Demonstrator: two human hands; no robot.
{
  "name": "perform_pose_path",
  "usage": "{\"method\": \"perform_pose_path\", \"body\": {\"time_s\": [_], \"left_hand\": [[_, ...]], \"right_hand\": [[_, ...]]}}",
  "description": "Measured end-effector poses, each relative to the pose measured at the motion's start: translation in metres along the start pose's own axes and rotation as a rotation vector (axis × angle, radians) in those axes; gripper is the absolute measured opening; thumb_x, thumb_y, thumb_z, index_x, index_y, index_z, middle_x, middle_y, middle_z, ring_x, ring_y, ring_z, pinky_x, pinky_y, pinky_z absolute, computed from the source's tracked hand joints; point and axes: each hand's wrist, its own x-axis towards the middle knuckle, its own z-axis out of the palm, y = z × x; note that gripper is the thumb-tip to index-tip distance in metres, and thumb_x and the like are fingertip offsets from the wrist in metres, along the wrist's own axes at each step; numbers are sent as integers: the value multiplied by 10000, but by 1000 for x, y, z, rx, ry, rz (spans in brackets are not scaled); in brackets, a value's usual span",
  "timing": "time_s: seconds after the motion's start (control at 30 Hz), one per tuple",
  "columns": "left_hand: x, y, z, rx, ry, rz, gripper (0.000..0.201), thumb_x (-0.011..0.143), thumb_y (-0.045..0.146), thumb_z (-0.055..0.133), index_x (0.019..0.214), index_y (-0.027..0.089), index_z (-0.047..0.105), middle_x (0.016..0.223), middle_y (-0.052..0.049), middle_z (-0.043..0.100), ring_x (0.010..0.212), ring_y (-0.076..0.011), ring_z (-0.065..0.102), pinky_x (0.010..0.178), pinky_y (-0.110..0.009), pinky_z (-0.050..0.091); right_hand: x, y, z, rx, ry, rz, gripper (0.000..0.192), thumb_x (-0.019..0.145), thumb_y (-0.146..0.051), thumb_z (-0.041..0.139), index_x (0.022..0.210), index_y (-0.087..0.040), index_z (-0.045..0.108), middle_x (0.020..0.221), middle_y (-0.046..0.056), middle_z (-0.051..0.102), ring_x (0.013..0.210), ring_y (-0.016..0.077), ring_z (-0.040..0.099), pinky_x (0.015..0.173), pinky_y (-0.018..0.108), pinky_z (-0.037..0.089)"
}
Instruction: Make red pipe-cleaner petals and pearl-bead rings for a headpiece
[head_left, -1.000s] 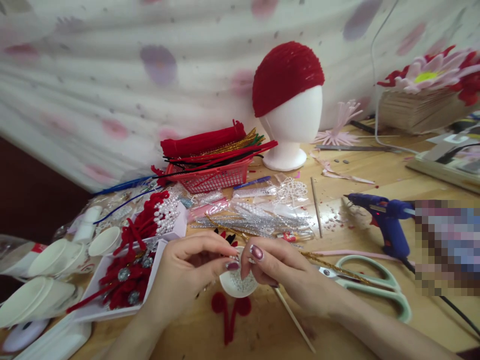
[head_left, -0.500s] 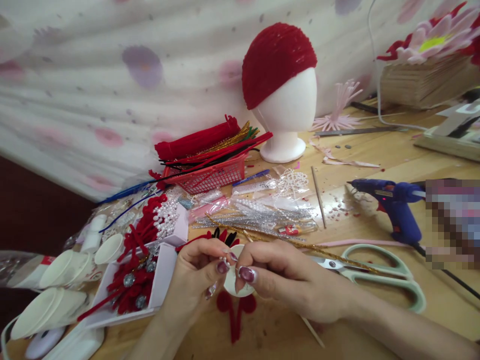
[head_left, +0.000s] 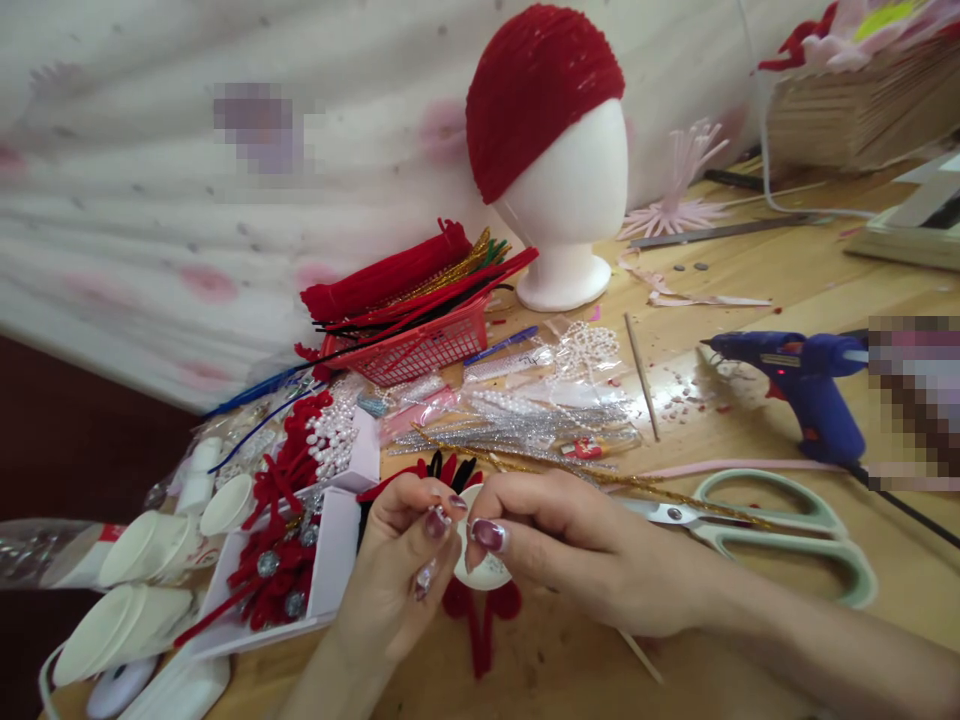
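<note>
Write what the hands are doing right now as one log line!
left hand: pinching white disc | right hand: pinching same disc | below: red fuzzy wire | nearby: scissors, glue gun

Soft, even daylight is spread across the wooden table [head_left: 750, 300]; shadows are kept faint; glare is caught near the blue glue gun [head_left: 802, 385]; edges are bowed and smeared; two patches are pixelated.
</note>
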Motion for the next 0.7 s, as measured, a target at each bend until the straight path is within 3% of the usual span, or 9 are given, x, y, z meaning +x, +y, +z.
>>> {"method": "perform_pose_path", "body": {"time_s": [0.17,0.43,0.57,0.7], "left_hand": [[1,0,3,16,21,19,198,595,260,952,645,284,762,646,82,725,543,-28,655,580,-81,565],[-1,0,-8,175,65,115,188,616,288,937,647,263,753,680,52,730,488,-52,611,458,-119,524],[-1,2,-19,414,-10,292,92,741,256,861,763,300,783,781,30,775,523,-75,641,408,-117,482],[-2,7,-21,636,0,533,116,753,197,847,795,296,801,794,5,793,697,-139,734,559,-171,586]], "right_hand": [[2,0,1,-39,1,0,303,1012,-392,418,792,-194,480,745,-9,483,682,143,444,633,272,382],[1,0,0,-39,15,12,330,1016,-419,424,782,-192,477,722,-22,474,648,129,413,590,257,354],[1,0,-1,-56,20,-23,284,1022,-360,439,806,-186,502,726,-27,467,659,127,422,602,250,361],[1,0,-1,-26,17,-46,232,1023,-274,434,847,-179,551,777,-16,506,711,132,460,660,252,390]]}}
